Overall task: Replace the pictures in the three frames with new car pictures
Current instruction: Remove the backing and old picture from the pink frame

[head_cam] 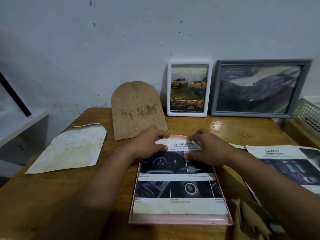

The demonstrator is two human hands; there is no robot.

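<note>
Low in the centre, the pink frame (180, 219) lies flat on the table (52, 196), stiff and light. The thin, floppy car sheet (176, 187) lies in it. Both hands, left (149, 144) and right (209, 149), pinch its arched top corners, probably the best hold to avoid creasing.

Safety sheet (292, 168) cut by right edge; white basket (310, 115) too. Car picture (178, 184) top hidden under hands, small captions unreadable.
</note>
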